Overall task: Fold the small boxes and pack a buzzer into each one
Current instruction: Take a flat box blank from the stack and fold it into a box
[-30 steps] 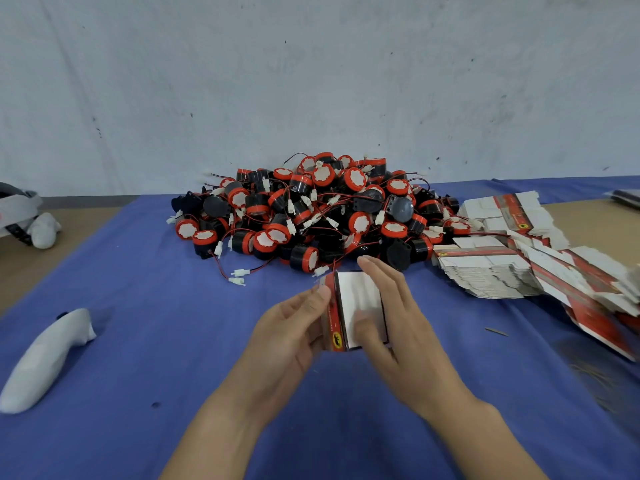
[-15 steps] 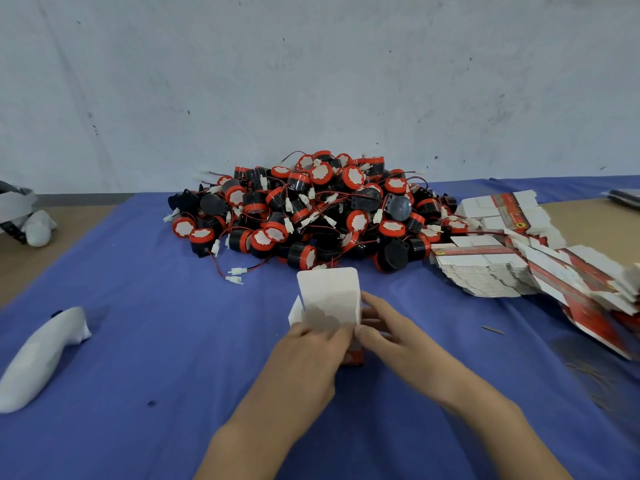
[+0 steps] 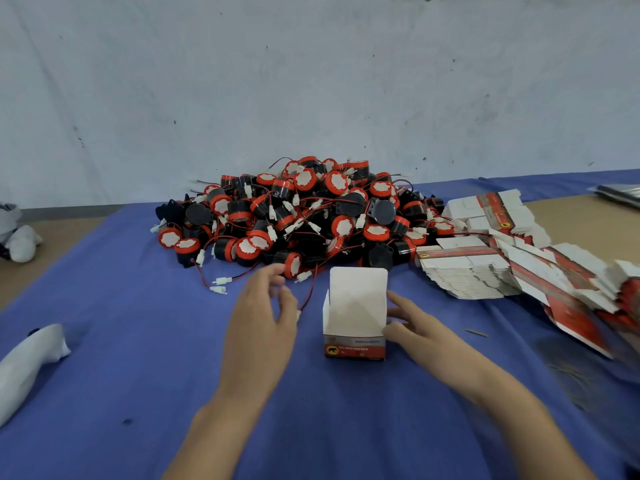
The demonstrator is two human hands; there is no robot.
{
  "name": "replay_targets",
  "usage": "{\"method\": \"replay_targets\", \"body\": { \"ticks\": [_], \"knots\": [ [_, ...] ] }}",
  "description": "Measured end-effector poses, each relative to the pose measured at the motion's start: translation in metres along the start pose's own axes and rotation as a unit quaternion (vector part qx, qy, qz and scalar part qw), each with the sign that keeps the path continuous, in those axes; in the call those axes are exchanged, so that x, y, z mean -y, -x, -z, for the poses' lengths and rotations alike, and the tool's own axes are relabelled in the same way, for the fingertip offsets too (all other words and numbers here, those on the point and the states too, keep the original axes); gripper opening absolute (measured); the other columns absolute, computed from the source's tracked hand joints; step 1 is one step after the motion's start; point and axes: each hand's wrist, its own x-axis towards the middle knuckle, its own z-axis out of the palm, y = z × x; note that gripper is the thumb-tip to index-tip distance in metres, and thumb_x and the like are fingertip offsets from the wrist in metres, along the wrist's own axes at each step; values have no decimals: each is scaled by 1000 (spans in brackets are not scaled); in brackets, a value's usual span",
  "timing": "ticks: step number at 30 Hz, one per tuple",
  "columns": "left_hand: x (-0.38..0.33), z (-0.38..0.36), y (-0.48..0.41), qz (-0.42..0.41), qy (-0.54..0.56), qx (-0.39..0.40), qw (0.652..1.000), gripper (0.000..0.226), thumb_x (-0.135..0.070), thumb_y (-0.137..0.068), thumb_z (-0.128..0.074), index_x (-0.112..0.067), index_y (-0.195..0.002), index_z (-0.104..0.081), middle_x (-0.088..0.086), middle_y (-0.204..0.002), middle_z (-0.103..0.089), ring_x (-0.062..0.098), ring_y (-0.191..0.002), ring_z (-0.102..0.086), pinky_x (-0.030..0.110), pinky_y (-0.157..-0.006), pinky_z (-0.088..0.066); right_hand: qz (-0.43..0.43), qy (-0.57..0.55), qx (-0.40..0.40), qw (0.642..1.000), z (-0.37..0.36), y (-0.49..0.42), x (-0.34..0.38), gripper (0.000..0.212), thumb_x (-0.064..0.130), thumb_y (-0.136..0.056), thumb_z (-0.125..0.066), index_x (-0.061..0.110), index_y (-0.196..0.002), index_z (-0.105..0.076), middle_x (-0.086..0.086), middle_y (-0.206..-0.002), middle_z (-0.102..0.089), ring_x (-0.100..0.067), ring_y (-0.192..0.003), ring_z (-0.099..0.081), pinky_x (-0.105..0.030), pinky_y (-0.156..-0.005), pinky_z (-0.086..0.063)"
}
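Note:
A small white box (image 3: 355, 346) with a red band along its front stands upright on the blue cloth (image 3: 138, 358), its top open and the lid flap raised at the back. My right hand (image 3: 415, 332) touches the box's right wall with thumb and index finger. My left hand (image 3: 263, 317) is left of the box, fingers loosely spread, fingertips right by a red-rimmed black buzzer (image 3: 293, 265) at the front of the big buzzer pile (image 3: 304, 216). It holds nothing that I can see.
Stacks of flat unfolded boxes (image 3: 464, 271) lie fanned out to the right, reaching toward the table's right edge. A white handle-shaped object (image 3: 27, 362) lies at the left, another white item (image 3: 20, 237) further back. A wall stands behind the pile.
Both hands were folding the box; it now stands upright with its lid up. My left hand has let go and moved forward to the pile. My right hand stays at the box's side.

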Motion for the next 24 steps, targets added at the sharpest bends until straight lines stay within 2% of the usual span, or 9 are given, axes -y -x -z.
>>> {"method": "replay_targets", "body": {
  "ticks": [3, 6, 8, 11, 13, 16, 18, 21, 24],
  "knots": [
    [20, -12, -32, 84, 12, -1, 996, 31, -26, -100, -50, -25, -131, -49, -16, -113, -56, 6, -100, -56, 20, -67, -42, -14, -42, -40, 998, 7, -2, 3, 76, 56, -87, -58, 49, -153, -22, 33, -139, -52, 8, -129, -48, -31, -113, -38],
    [35, -32, -65, 128, -40, 32, 990, 41, -29, -101, -53, -15, -137, -43, 4, -131, -52, 16, -97, -53, 29, -72, -41, -2, -77, -69, 995, 12, -4, 6, 90, 79, -69, -54, 57, -149, -21, 36, -136, -50, 6, -126, -50, -17, -93, -44],
    [39, -47, -84, 136, -92, 61, 985, 52, -35, -100, -54, -9, -142, -37, 14, -140, -44, 25, -102, -51, 37, -79, -41, 8, -86, -83, 993, 15, -5, 6, 102, 84, -57, -51, 56, -150, -21, 38, -129, -52, 11, -121, -51, -13, -85, -43],
    [46, -65, -102, 156, -138, 102, 973, 61, -39, -101, -53, -2, -144, -32, 22, -144, -35, 42, -119, -49, 46, -89, -44, 20, -84, -89, 992, 18, -10, 4, 105, 84, -58, -49, 53, -154, -18, 42, -125, -50, 20, -114, -48, -14, -86, -43],
    [52, -71, -109, 162, -171, 100, 967, 57, -41, -101, -52, 1, -137, -38, 23, -143, -35, 43, -116, -48, 48, -88, -44, 25, -80, -91, 992, 19, -11, 3, 104, 84, -60, -47, 53, -154, -15, 46, -124, -48, 20, -113, -49, -13, -84, -43],
    [58, -69, -115, 176, -183, 94, 963, 53, -45, -97, -57, 3, -118, -50, 26, -131, -44, 41, -110, -47, 48, -83, -45, 36, -80, -108, 990, 21, -12, 2, 101, 83, -64, -45, 53, -155, -14, 48, -122, -48, 16, -112, -52, -13, -80, -44],
    [55, -61, -114, 171, -132, 86, 972, 49, -42, -96, -61, 2, -114, -51, 28, -121, -52, 41, -107, -49, 45, -78, -44, 40, -87, -128, 987, 22, -13, 2, 89, 78, -75, -45, 52, -155, -15, 52, -116, -49, 15, -108, -54, -11, -76, -43],
    [35, -42, -99, 118, 8, 19, 993, 18, -38, -93, -67, -27, -96, -53, 3, -100, -60, 22, -90, -59, 31, -70, -42, 62, -95, -189, 975, 22, -16, 6, 66, 58, -96, -47, 45, -156, -23, 44, -116, -53, 15, -95, -59, -11, -72, -45],
    [7, -18, -83, 51, 86, -84, 991, 18, -32, -92, -67, -41, -97, -53, -13, -103, -60, 1, -93, -60, 13, -73, -43, 98, -105, -257, 956, 20, -16, 12, 50, 42, -103, -48, 38, -152, -35, 34, -113, -57, 18, -90, -57, -12, -73, -45]
  ]
}}
